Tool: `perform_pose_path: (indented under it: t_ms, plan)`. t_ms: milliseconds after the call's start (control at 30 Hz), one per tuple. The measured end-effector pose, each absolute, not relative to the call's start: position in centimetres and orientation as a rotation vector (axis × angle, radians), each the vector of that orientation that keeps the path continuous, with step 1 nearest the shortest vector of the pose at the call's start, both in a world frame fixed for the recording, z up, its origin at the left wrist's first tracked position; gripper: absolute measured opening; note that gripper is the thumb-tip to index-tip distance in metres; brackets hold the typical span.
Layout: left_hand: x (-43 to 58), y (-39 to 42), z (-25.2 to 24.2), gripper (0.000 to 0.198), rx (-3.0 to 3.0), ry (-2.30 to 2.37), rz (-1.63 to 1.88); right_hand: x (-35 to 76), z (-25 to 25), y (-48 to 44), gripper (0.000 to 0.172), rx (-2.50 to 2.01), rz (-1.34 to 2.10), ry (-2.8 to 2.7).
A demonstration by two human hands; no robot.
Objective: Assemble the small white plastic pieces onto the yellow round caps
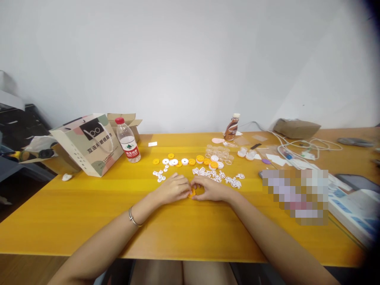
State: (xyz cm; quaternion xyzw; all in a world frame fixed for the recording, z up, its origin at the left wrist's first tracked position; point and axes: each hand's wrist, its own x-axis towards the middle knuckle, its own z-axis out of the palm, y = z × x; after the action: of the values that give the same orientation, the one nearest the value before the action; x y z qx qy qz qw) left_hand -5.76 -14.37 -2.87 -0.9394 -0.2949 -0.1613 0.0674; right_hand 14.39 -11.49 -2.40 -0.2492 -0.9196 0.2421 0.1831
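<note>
Both hands meet at the middle of the yellow table (89, 221), fingertips pinched together around a small orange ring-shaped piece (191, 193) that rests on or just above the tabletop. The left hand (173, 189) closes on it from one side and the right hand (210, 189) from the other; what sits inside the ring is hidden by the fingers, possibly a white insert.

Just beyond the hands lie loose white perforated discs (218, 176) and smaller white bits (159, 176), not yet picked up. Farther back, a row of orange and white round pieces (184, 161) stands lined up, some looking already stacked, beside clear plastic cups (218, 152). Judging by these, several units look finished and many parts remain. A water bottle (127, 140) and a paper bag (87, 144) stand to the left.
</note>
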Motion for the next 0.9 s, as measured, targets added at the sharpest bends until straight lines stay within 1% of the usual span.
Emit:
perform_pose_path:
  t_ms: [367, 433, 600, 900]
  plan:
    - [-5.74, -14.45, -2.89, 0.024, -2.809, -0.796, -0.452, 14.35, -2.68, -11.29, 0.020, -0.692, 0.684, -2.589]
    - [-5.70, -14.47, -2.73, 0.023, -2.859, -0.838, -0.474, 14.33, -2.66, -11.29, 0.021, -0.687, 0.690, -2.586]
    - [-5.24, -14.53, -2.42, 0.018, -2.959, -1.058, -0.552, 14.25, -2.44, -11.36, 0.016, -0.656, 0.709, -2.603]
    - [-4.82, -14.51, -2.68, 0.010, -3.066, -1.234, -0.642, 14.24, -2.50, -11.14, 0.019, -0.653, 0.706, -2.634]
